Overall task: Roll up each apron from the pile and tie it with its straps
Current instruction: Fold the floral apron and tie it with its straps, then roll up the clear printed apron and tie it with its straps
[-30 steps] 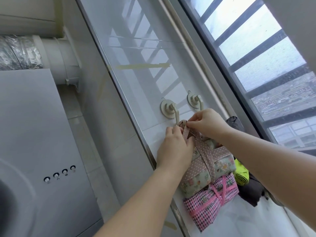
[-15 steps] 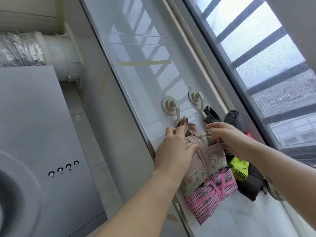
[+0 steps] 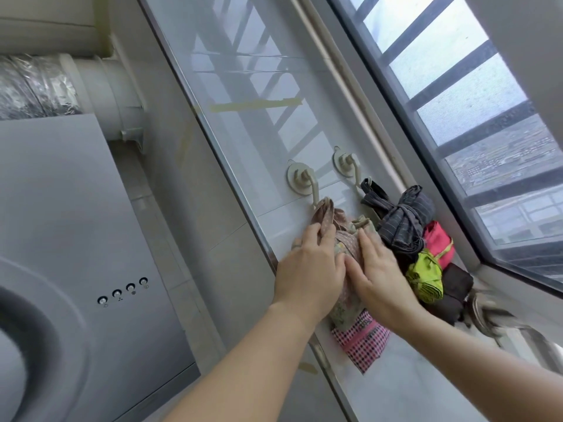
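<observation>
A rolled floral apron (image 3: 350,236) tied with a dotted strap lies on the white sill (image 3: 426,379). Its strap loop (image 3: 324,210) reaches up to the left wall hook (image 3: 301,178). My left hand (image 3: 310,269) lies flat on the roll's left side, fingers near the loop. My right hand (image 3: 377,277) presses on its right side with straight fingers. Under and in front of it sits a pink checked roll (image 3: 362,341). To the right are tied rolls: dark striped (image 3: 402,222), red (image 3: 437,242), lime green (image 3: 425,277) and black (image 3: 454,289).
A second hook (image 3: 345,163) holds the dark striped roll's strap. A grey range hood (image 3: 61,239) with foil duct (image 3: 36,86) fills the left. The barred window (image 3: 457,86) runs along the right. A blurred metal object (image 3: 487,312) lies at the sill's right end.
Both hands have dropped from the strap at the hook onto the floral roll. The right hand moved left and down and now lies flat on it. The camera has tilted slightly.
</observation>
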